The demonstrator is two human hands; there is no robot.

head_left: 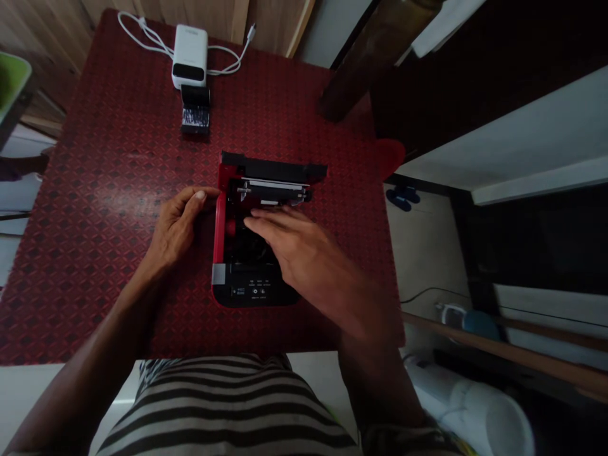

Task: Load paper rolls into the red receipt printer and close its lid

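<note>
A small red and black machine that looks like a label printer (256,285) lies on the table with its lid raised at the far side. A roller bar (275,192) shows under the lid, and a button panel faces me. My left hand (177,223) is beside it, fingers reaching out to touch its red left rim; nothing shows in that hand. Over the open compartment my right hand (297,244) stretches flat, fingertips pointing left just below the roller. It hides part of the inside, and I cannot tell whether it touches anything there.
A white power bank (190,54) with a white cable (228,69) lies at the table's back left. Just in front of it is a black piece with a streaked shiny face (195,117). A dark post (370,63) stands by the back right of the red patterned table (109,145).
</note>
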